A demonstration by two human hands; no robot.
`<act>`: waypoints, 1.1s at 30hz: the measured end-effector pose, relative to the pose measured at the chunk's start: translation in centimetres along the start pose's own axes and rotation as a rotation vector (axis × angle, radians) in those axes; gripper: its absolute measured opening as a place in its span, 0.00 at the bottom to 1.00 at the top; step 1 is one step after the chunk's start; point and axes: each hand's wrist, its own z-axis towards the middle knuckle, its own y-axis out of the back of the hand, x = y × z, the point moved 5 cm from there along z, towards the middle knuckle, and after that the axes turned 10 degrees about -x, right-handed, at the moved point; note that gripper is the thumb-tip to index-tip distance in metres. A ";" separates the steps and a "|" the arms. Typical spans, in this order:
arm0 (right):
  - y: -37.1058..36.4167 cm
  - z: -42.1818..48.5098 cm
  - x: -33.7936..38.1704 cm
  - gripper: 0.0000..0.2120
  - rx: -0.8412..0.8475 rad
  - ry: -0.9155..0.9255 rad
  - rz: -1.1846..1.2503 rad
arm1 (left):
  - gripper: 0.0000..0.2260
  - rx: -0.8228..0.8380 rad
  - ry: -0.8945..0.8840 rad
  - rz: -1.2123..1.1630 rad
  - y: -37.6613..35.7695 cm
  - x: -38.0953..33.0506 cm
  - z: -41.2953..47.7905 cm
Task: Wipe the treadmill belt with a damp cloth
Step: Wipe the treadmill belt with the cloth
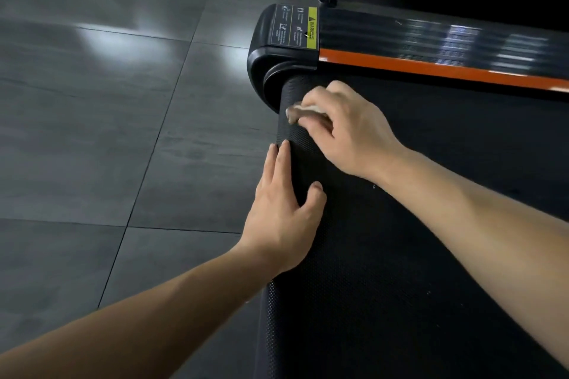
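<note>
Two hands on the belt (pixel 385 255): left hand (pixel 283 218) flat-fingered, right hand (pixel 348 132) clutching the cloth (pixel 295 112) in its grip

Mid-frame, your right grip (pixel 345 129) pinched a pale cloth (pixel 295 112) against the belt (pixel 400 255); your left grip (pixel 283 218) rested flat on it just below.

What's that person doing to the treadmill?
Someone is cleaning it. Their right hand holds a small pale cloth against the rounded end of the black belt, close to the corner with the yellow warning sticker. Their left hand rests flat on the belt's edge, a little nearer. The dark tiled floor lies alongside.
</note>
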 end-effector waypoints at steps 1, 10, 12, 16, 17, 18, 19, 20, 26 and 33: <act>0.1 0.0 -0.1 0.13 0.012 0.033 -0.027 | 0.34 -0.001 -0.001 0.001 0.0 0.0 0.0; -0.1 1.5 -1.4 0.12 -0.058 -0.034 -0.115 | 0.34 0.005 0.003 -0.012 0.2 -0.1 -0.2; 0.3 1.3 -1.4 0.13 0.009 0.040 -0.104 | 0.34 0.015 0.007 -0.007 0.1 -0.1 -0.2; 1.2 4.2 -5.4 0.14 -0.122 -0.207 -0.263 | 0.33 0.027 0.022 -0.007 0.1 -0.1 -0.2; 1.0 4.0 -5.1 0.13 -0.151 -0.245 -0.251 | 0.33 0.022 0.022 -0.009 0.1 -0.1 -0.2; 0.6 3.3 -4.2 0.13 -0.149 -0.234 -0.210 | 0.33 0.016 0.020 -0.012 0.1 -0.1 -0.3; 0.3 2.2 -2.7 0.12 -0.119 -0.181 -0.146 | 0.33 0.010 0.018 -0.018 0.1 0.0 -0.3; 0.3 0.9 -1.2 0.12 -0.071 -0.109 -0.085 | 0.33 0.006 0.017 -0.025 0.1 0.0 -0.4; 2.0 1.5 -4.5 0.13 -0.073 -0.205 -0.213 | 0.32 0.032 0.036 -0.060 0.3 0.6 -1.8; 2.1 -4.8 2.8 0.13 0.022 -0.036 -0.005 | 0.32 0.063 0.023 -0.061 0.7 1.4 -3.9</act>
